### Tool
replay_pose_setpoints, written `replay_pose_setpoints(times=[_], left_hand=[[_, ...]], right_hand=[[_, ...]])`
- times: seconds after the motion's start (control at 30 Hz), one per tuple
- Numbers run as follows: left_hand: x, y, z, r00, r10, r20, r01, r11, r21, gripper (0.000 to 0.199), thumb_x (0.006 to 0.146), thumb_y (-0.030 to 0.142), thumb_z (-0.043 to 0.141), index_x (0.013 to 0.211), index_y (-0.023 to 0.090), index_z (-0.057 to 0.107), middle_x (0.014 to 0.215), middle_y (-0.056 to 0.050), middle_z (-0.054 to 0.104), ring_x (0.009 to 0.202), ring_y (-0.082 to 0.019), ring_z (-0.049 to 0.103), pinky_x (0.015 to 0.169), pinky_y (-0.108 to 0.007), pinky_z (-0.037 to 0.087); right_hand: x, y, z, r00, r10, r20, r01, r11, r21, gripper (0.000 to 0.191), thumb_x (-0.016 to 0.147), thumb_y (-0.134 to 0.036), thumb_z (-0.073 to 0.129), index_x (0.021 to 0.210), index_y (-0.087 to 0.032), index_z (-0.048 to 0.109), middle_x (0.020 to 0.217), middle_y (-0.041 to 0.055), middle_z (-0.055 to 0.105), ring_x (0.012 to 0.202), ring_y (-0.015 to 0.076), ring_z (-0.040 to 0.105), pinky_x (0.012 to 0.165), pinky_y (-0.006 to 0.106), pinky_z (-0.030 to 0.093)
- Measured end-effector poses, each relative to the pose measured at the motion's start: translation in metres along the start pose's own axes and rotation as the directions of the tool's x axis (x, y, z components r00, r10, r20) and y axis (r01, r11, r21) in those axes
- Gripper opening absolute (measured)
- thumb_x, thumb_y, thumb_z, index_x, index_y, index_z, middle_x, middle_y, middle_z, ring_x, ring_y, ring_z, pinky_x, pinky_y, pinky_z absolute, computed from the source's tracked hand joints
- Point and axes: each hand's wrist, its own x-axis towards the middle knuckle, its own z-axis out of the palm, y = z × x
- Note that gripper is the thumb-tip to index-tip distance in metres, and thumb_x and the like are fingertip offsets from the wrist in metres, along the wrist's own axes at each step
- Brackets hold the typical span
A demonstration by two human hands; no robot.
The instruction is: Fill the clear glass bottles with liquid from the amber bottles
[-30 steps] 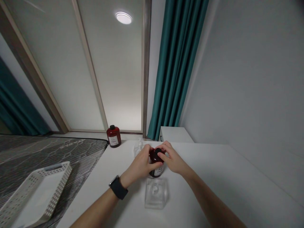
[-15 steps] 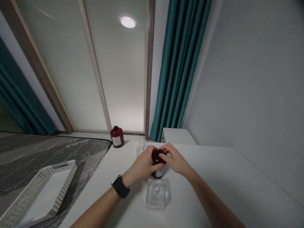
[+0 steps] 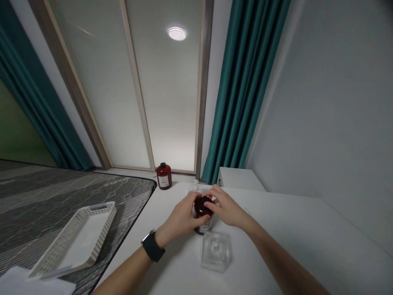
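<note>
A dark red bottle [image 3: 202, 209] with a white label and a black cap stands on the white table [image 3: 276, 237] between my hands. My left hand [image 3: 187, 214] wraps round its body from the left. With thumb and fingers, my right hand [image 3: 222, 205] pinches the black cap [image 3: 206, 200] at the top. Just in front of the bottle sits a clear, square container [image 3: 215, 253] with a round part in its middle. Behind my left hand is a clear bottle [image 3: 194, 186], partly hidden. Farther back at the left, a second red bottle [image 3: 164, 177] with a black cap stands upright.
A white perforated basket [image 3: 76, 241] lies on the dark grey patterned surface [image 3: 61, 192] left of the table, with white sheets [image 3: 33, 282] by its near end. Beyond the table are a white box-like cabinet [image 3: 241, 179] and a teal curtain [image 3: 242, 94].
The view has turned a little left, so most things appear shifted right. My hands keep their hold on the bottle and its cap, with only slight finger movement.
</note>
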Motion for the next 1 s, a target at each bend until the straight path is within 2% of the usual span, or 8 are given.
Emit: replay_pose_setpoints(times=[0.17,0.43,0.5,0.63,0.77,0.87,0.97,1.0], left_hand=[[-0.019,-0.016,-0.024,0.999,-0.046,-0.029,0.046,0.999,-0.012,0.047,0.079,0.027,0.074,0.121,0.023,0.052,0.115,-0.006,0.066,0.103,-0.027,0.065,0.089,-0.040,0.052],[-0.045,-0.054,-0.049,0.980,-0.087,-0.177,0.063,0.989,-0.136,0.050,0.078,0.022,0.071,0.123,0.021,0.048,0.119,-0.009,0.064,0.107,-0.027,0.065,0.095,-0.044,0.053],[-0.046,-0.062,-0.054,0.976,-0.097,-0.193,0.069,0.987,-0.147,0.048,0.079,0.023,0.071,0.121,0.021,0.048,0.117,-0.009,0.064,0.105,-0.026,0.065,0.096,-0.045,0.053],[-0.046,-0.074,-0.062,0.975,-0.115,-0.193,0.076,0.977,-0.200,0.045,0.080,0.024,0.072,0.119,0.021,0.049,0.116,-0.009,0.064,0.106,-0.026,0.065,0.096,-0.045,0.052],[-0.047,-0.082,-0.060,0.965,-0.104,-0.242,0.058,0.981,-0.187,0.045,0.082,0.029,0.069,0.122,0.020,0.049,0.121,-0.010,0.061,0.111,-0.026,0.062,0.098,-0.045,0.051],[-0.051,-0.087,-0.053,0.923,-0.048,-0.382,0.023,0.997,-0.070,0.034,0.093,0.034,0.052,0.122,0.019,0.049,0.120,-0.011,0.059,0.113,-0.026,0.059,0.097,-0.043,0.050],[-0.053,-0.093,-0.046,0.847,-0.071,-0.527,0.147,0.984,0.103,0.024,0.101,0.029,0.033,0.109,0.019,0.053,0.105,-0.009,0.060,0.099,-0.024,0.060,0.089,-0.040,0.050],[-0.053,-0.094,-0.043,0.841,-0.081,-0.535,0.185,0.972,0.144,0.023,0.101,0.027,0.032,0.101,0.019,0.054,0.098,-0.008,0.059,0.094,-0.024,0.059,0.086,-0.039,0.050]], right_hand=[[0.021,-0.021,0.017,0.992,-0.080,0.094,0.095,0.982,-0.162,0.018,0.090,-0.012,0.062,0.105,-0.022,0.062,0.101,0.0035,0.055,0.094,0.0203,0.058,0.088,0.036,0.049],[0.065,-0.055,0.044,0.940,-0.205,0.272,0.313,0.838,-0.448,0.009,0.093,-0.020,0.062,0.101,-0.019,0.063,0.101,0.0087,0.064,0.099,0.0270,0.059,0.093,0.044,0.041],[0.072,-0.060,0.043,0.923,-0.213,0.320,0.342,0.835,-0.431,0.017,0.091,-0.021,0.065,0.107,-0.019,0.063,0.108,0.0104,0.065,0.103,0.0286,0.059,0.094,0.045,0.040],[0.076,-0.059,0.042,0.888,-0.227,0.399,0.383,0.846,-0.372,0.051,0.082,-0.023,0.074,0.130,-0.026,0.056,0.119,0.0101,0.067,0.110,0.0314,0.060,0.098,0.048,0.037],[0.078,-0.051,0.051,0.899,-0.247,0.362,0.384,0.841,-0.381,0.051,0.080,-0.023,0.077,0.127,-0.027,0.057,0.118,0.0095,0.069,0.109,0.0316,0.062,0.097,0.048,0.034],[0.083,-0.046,0.057,0.898,-0.263,0.353,0.404,0.812,-0.422,0.042,0.080,-0.027,0.075,0.118,-0.023,0.057,0.111,0.0101,0.070,0.104,0.0320,0.063,0.096,0.047,0.034],[0.095,-0.044,0.060,0.904,-0.226,0.363,0.399,0.752,-0.525,0.036,0.081,-0.029,0.074,0.112,-0.020,0.057,0.107,0.0117,0.070,0.104,0.0333,0.063,0.097,0.049,0.033],[0.101,-0.042,0.060,0.906,-0.211,0.368,0.395,0.736,-0.551,0.035,0.081,-0.028,0.073,0.110,-0.020,0.057,0.106,0.0124,0.070,0.104,0.0337,0.063,0.098,0.049,0.033]])
